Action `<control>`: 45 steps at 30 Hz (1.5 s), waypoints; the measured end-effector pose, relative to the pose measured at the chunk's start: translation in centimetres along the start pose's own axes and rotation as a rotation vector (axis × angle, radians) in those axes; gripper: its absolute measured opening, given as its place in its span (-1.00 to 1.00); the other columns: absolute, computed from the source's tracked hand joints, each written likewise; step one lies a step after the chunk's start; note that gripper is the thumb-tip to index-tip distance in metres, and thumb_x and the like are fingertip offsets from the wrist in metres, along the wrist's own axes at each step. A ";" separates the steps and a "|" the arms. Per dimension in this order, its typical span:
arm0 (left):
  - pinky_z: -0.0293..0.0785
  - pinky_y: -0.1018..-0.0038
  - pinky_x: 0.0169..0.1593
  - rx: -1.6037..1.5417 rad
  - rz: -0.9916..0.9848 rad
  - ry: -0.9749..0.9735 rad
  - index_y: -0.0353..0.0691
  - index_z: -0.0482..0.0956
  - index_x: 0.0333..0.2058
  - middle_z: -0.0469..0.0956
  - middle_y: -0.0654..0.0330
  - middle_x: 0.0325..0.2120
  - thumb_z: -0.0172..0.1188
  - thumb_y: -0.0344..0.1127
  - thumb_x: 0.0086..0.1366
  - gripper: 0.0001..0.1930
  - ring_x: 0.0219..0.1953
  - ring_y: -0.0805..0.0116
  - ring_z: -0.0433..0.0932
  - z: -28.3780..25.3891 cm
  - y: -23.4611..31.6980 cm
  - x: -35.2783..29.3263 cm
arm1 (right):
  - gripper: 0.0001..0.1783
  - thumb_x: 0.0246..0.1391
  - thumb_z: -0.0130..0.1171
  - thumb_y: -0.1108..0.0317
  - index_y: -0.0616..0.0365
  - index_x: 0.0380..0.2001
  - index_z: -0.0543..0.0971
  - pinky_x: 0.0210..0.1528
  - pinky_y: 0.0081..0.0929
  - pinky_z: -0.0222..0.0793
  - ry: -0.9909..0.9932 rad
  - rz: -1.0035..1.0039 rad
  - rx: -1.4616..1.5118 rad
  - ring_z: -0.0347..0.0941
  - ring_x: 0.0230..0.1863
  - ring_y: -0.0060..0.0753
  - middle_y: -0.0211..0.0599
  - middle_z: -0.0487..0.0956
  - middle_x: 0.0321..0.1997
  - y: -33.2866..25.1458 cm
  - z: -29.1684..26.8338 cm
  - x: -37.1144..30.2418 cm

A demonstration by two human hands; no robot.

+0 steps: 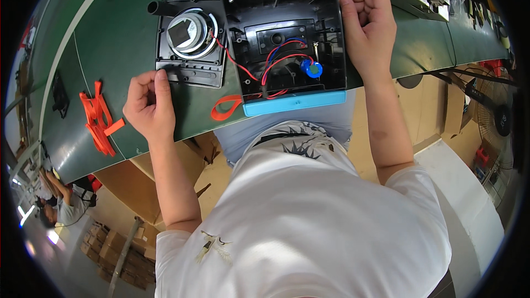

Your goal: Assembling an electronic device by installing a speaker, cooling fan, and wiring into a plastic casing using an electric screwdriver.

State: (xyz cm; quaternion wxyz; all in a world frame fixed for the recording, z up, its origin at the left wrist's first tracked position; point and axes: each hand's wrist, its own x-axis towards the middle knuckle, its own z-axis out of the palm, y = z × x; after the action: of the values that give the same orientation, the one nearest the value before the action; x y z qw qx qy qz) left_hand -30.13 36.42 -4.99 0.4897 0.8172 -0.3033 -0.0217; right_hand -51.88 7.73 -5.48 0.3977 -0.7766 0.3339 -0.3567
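Everything is centred on a square black plastic shell [243, 14], open side up, laid at the near edge of the dark green bench [121, 38], its lower side finished by a light-blue plastic strip [295, 103]. Just to its left, a flat black plastic panel [190, 77] is seen, on which a round silver speaker [182, 36] with a dark square patch is mounted; the two parts are linked by a thin red wire [232, 58]. Inside the shell, a small blue cylinder [312, 68] is met by a looping bundle of red, blue and black wires [269, 62]. At the panel's lower left corner the left hand [152, 105] is placed, thumb tip laid at the corner, fingers curled; whether the corner is pinched cannot be told. Against the shell's upper right edge the right hand [369, 27] is held, thumb at the rim, fingers bent; a firm grasp cannot be confirmed either. Below the panel's right side, a flat orange-red loop [225, 108] is found, and farther left a folded orange-red strap [99, 124] is spread on the bench.
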 end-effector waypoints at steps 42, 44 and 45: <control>0.09 0.52 -0.71 -1.080 0.172 -0.881 -0.26 0.55 -0.67 0.48 0.23 -0.74 0.43 -0.27 0.21 -0.65 -0.79 0.41 0.38 -4.0 13.5 -1.6 | -0.72 0.22 0.27 0.47 0.19 -0.02 0.52 -0.35 -0.66 0.38 0.006 -0.043 -0.034 0.43 -0.45 -0.67 -0.45 0.61 -0.39 -0.4 0.4 0.2; 0.15 0.51 -0.71 -1.154 0.141 -1.004 -0.33 0.63 -0.62 0.53 0.23 -0.71 0.55 -0.17 0.11 -0.63 -0.77 0.39 0.43 -3.9 16.5 -0.7 | -0.73 0.22 0.27 0.47 0.21 -0.02 0.53 -0.33 -0.68 0.39 0.034 -0.015 -0.020 0.44 -0.44 -0.69 -0.45 0.61 -0.39 0.2 0.3 0.0; 0.14 0.51 -0.71 -1.229 0.125 -1.012 -0.33 0.64 -0.62 0.53 0.24 -0.71 0.54 -0.16 0.13 -0.63 -0.78 0.39 0.42 -3.2 17.6 -0.5 | -0.73 0.22 0.27 0.47 0.21 -0.02 0.53 -0.33 -0.68 0.39 0.012 -0.025 -0.020 0.44 -0.44 -0.69 -0.45 0.61 -0.39 0.4 0.4 0.0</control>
State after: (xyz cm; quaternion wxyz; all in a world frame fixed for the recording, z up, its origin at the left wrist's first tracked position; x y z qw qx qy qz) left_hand -37.82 33.26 10.90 0.6559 0.2734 -0.4677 -0.5257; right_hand -51.60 7.71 -5.97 0.3834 -0.7826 0.3302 -0.3627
